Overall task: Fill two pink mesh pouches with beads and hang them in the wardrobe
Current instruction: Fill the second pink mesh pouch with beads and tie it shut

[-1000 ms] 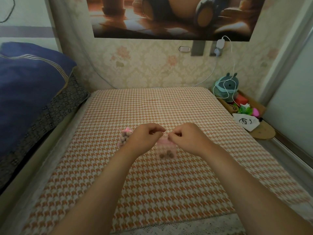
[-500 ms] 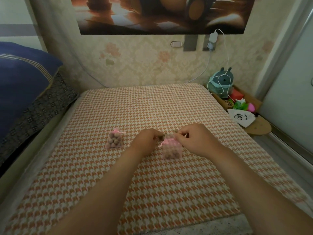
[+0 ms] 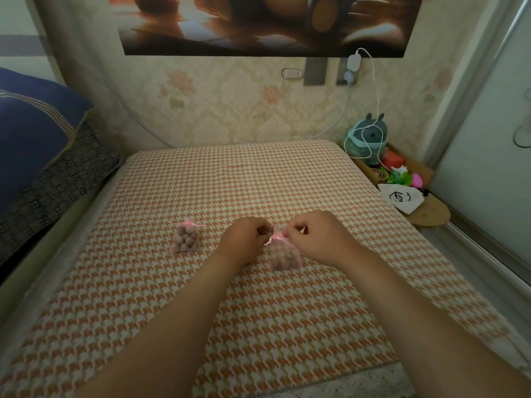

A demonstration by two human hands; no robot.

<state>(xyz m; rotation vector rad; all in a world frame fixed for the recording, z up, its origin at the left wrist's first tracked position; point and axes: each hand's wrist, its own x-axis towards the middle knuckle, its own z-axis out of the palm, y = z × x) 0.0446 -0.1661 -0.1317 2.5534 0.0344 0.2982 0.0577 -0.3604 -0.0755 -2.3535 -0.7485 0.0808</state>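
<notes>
Bed cover (image 3: 258, 182), orange-white houndstooth, fills most of the view; both forearms reach in over it from the near edge. Poster (image 3: 258, 24) runs across the wall at top. Blue pillow (image 3: 31, 133) far L, on a dark patterned blanket (image 3: 63, 182). Wooden shelf (image 3: 431, 218) sits off the bed's R edge w/ a teal plush toy (image 3: 366, 139), a white cable (image 3: 377, 90) draped over the toy, and a white bag (image 3: 400, 198) w/ a drawn face.

R hand (image 3: 319, 239) and L hand (image 3: 244, 239) meet mid-cover, close together but not touching. Btwn them stands the right pouch (image 3: 284, 255): pink mesh, upright on the cover, full of brownish beads (image 3: 280, 261), neck gathered. R hand: thumb + forefinger pinch the pink ribbon at the neck, other fingers curled. L hand: fingers curled, tips just beside the neck; can't tell if they hold the ribbon, tho a ribbon tail shows just below them.

Left pouch (image 3: 186, 238) stands alone on the cover, near L hand but apart. Also full of beads, top drawn closed, ribbon ends sticking out sideways.
</notes>
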